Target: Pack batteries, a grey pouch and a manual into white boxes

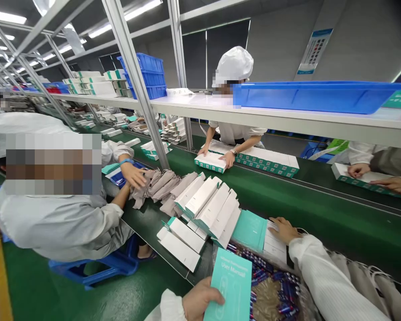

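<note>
My left hand (200,298) is closed on a teal user manual (232,278), thumb across its front cover. The manual is upright above the near edge of a box of batteries (289,290). Farther off, my right hand (283,229) rests on a stack of white printed leaflets (274,243), its fingers lying over their far end. Beside that stack lie teal booklets (249,227). To their left, white boxes (209,200) lean in a row, with several flat white boxes (180,249) in front.
Grey pouches (167,187) are heaped beyond the boxes, near a seated co-worker (60,223) at left. More grey pouches (370,276) lie at right. Across the green belt (321,200), another co-worker (234,129) handles boxes. Overhead, a shelf (200,102) carries a blue tray (314,96).
</note>
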Demonstrator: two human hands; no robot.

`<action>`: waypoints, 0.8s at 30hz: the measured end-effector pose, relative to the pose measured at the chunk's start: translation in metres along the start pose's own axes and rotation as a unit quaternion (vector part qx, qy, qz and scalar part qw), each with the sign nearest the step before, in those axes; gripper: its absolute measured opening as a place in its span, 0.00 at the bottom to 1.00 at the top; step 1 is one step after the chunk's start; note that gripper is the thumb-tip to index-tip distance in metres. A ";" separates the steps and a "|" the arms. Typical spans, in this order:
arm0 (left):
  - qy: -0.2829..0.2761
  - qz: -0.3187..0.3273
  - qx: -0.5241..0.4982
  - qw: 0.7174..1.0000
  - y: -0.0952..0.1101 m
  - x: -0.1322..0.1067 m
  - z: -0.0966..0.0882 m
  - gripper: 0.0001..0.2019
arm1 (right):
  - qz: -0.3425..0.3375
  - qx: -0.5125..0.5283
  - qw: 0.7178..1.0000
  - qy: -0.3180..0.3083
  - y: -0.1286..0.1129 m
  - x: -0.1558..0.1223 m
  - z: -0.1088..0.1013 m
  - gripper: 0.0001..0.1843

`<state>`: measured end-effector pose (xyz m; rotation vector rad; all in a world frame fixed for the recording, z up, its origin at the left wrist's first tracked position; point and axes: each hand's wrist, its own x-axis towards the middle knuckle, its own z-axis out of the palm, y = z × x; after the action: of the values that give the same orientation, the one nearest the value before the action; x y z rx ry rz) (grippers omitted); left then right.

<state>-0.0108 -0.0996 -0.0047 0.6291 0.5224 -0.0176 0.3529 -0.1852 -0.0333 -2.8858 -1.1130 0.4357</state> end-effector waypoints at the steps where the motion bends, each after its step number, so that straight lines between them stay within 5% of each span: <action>1: -0.011 -0.007 0.002 1.000 -0.001 0.001 0.000 0.21 | -0.004 0.002 1.000 -0.002 -0.002 0.001 0.000 0.24; 11: 0.012 -0.016 0.010 1.000 0.001 -0.004 -0.001 0.22 | -0.054 0.006 0.998 -0.031 0.000 0.000 -0.010 0.16; 19: 0.011 -0.029 0.012 0.999 0.003 -0.003 0.007 0.23 | 0.016 -0.011 0.999 -0.026 0.007 0.001 -0.008 0.22; 24: 0.031 -0.014 0.022 0.999 -0.002 -0.001 0.004 0.21 | -0.008 -0.008 1.000 -0.018 0.014 0.000 -0.012 0.18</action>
<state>-0.0107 -0.1038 -0.0028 0.6662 0.5926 -0.0351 0.3653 -0.1944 -0.0233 -2.8914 -1.1484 0.4841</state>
